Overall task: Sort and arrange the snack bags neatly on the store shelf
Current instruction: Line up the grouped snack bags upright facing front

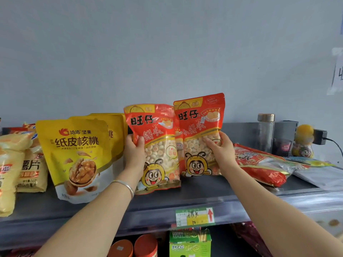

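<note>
**Two matching red bags, one in each hand, being squared up**

Your left hand point(134, 153) is clamped on the outer edge of one red snack bag point(157, 151), thumb across its front. Your right hand point(221, 151) grips the outer edge of the twin bag point(199, 134) the same way. Holding them by the outer edges leaves the printed fronts facing you, and it likely lets you bring the pair together as one row.

Between your hands their inner edges meet, perhaps overlapping a little. Both stand upright on the shelf point(185, 199), the right-hand one set further back.

Each is a glossy red pouch with a clear window of small pale round biscuits and a cartoon face below.

Just outside your left hand stand the yellow walnut pouches point(78, 156). Beyond your right hand a larger red bag point(259, 164) lies flat, apparently not yet sorted.
</note>
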Demonstrator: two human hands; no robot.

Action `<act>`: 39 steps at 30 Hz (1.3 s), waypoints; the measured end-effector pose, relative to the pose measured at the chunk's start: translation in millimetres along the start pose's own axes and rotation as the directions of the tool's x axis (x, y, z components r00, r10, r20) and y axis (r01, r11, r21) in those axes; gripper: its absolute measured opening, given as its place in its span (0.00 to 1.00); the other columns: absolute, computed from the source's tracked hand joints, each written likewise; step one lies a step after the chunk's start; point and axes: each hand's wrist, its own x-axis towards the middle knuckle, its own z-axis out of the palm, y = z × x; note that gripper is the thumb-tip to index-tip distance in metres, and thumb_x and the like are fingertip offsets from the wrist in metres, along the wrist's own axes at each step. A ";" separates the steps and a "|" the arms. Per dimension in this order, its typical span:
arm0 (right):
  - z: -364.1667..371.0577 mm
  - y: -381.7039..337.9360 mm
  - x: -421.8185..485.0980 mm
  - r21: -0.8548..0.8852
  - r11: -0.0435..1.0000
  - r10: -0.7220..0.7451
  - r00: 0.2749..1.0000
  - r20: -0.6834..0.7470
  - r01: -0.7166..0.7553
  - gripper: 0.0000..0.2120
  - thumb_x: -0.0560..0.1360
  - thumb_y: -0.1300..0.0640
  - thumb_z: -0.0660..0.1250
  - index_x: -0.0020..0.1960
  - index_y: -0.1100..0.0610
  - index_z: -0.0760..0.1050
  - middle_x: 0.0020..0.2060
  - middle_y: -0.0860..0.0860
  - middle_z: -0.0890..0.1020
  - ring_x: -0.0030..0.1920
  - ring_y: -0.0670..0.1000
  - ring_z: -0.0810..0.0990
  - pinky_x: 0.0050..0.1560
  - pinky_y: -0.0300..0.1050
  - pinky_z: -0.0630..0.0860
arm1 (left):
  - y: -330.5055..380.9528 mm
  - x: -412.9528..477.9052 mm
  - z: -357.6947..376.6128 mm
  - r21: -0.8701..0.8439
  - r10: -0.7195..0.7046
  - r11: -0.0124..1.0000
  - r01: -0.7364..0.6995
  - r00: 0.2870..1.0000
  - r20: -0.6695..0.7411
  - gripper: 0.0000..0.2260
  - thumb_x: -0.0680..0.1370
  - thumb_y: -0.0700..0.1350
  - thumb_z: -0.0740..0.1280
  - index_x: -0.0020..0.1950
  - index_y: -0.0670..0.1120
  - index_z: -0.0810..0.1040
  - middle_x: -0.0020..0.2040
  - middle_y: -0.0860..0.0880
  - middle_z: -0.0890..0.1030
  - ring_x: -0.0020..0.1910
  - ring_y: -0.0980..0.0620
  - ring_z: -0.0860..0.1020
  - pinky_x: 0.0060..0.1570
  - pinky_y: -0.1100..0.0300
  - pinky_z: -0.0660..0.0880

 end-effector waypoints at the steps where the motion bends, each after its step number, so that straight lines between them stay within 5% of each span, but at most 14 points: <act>1: -1.2 -0.7 -0.5 -0.001 1.000 -0.004 1.000 -0.024 0.004 0.19 0.72 0.44 0.71 0.60 0.46 0.72 0.49 0.47 0.82 0.49 0.51 0.82 0.52 0.57 0.80 | -3.7 -0.7 2.4 0.006 -0.031 1.000 0.031 0.999 -0.011 0.07 0.81 0.48 0.58 0.58 0.50 0.70 0.54 0.50 0.78 0.53 0.48 0.77 0.54 0.49 0.75; 10: -25.5 2.3 -0.9 -0.094 0.995 -0.047 0.983 -0.176 0.031 0.21 0.74 0.43 0.68 0.64 0.48 0.70 0.50 0.47 0.81 0.52 0.52 0.81 0.54 0.59 0.79 | -15.4 -10.1 51.5 -0.009 -0.084 0.996 0.084 0.996 0.022 0.10 0.83 0.46 0.54 0.58 0.45 0.72 0.51 0.49 0.76 0.50 0.51 0.75 0.52 0.54 0.71; 14: -34.7 -2.0 -2.8 -0.131 0.991 -0.072 0.967 -0.244 0.041 0.21 0.74 0.42 0.67 0.64 0.46 0.69 0.50 0.46 0.81 0.53 0.52 0.81 0.55 0.59 0.78 | -20.8 -6.8 58.3 0.245 -0.113 0.962 0.122 0.992 -0.050 0.09 0.82 0.49 0.55 0.59 0.50 0.70 0.55 0.48 0.77 0.58 0.43 0.73 0.64 0.43 0.63; 17: -40.4 -9.0 -3.0 -0.142 0.989 -0.079 0.972 -0.221 0.049 0.21 0.73 0.42 0.67 0.64 0.46 0.69 0.49 0.46 0.81 0.52 0.53 0.81 0.54 0.59 0.78 | -17.9 -7.2 54.2 0.376 -0.130 0.917 0.137 0.991 -0.042 0.18 0.80 0.48 0.60 0.70 0.52 0.63 0.65 0.46 0.73 0.64 0.41 0.68 0.63 0.41 0.61; 23: -42.5 -28.6 -8.7 -0.250 0.967 -0.101 0.970 -0.223 0.044 0.16 0.74 0.40 0.63 0.58 0.46 0.72 0.45 0.46 0.80 0.48 0.53 0.80 0.49 0.52 0.77 | -27.9 -5.1 48.2 0.480 -0.118 0.876 0.050 0.987 0.112 0.22 0.78 0.47 0.63 0.71 0.55 0.63 0.66 0.45 0.70 0.65 0.41 0.69 0.62 0.41 0.66; 28: -40.6 -48.0 -11.2 -0.291 0.956 -0.107 0.969 -0.222 0.039 0.15 0.74 0.40 0.62 0.57 0.47 0.73 0.46 0.46 0.80 0.47 0.53 0.79 0.48 0.51 0.76 | -36.1 -7.1 42.2 0.253 -0.075 0.966 0.052 0.994 0.079 0.13 0.80 0.40 0.59 0.62 0.49 0.74 0.57 0.48 0.75 0.57 0.46 0.76 0.56 0.43 0.75; 35: -33.7 -53.2 -18.8 -0.012 1.000 -0.002 0.984 -0.178 -0.001 0.16 0.66 0.37 0.63 0.46 0.46 0.75 0.46 0.47 0.83 0.49 0.53 0.82 0.54 0.59 0.78 | -13.0 -7.2 45.3 -0.095 -0.133 0.988 0.120 0.980 -0.151 0.16 0.80 0.36 0.58 0.66 0.48 0.73 0.58 0.50 0.76 0.55 0.50 0.77 0.51 0.50 0.79; 39: -8.9 -32.5 -36.6 -0.044 0.999 -0.005 0.999 -0.050 0.003 0.18 0.68 0.36 0.64 0.51 0.45 0.74 0.47 0.47 0.83 0.49 0.52 0.82 0.53 0.58 0.79 | 10.1 -2.0 52.7 -0.325 -0.237 0.934 0.151 0.940 -0.244 0.19 0.77 0.30 0.56 0.63 0.47 0.70 0.56 0.47 0.76 0.53 0.48 0.78 0.47 0.52 0.79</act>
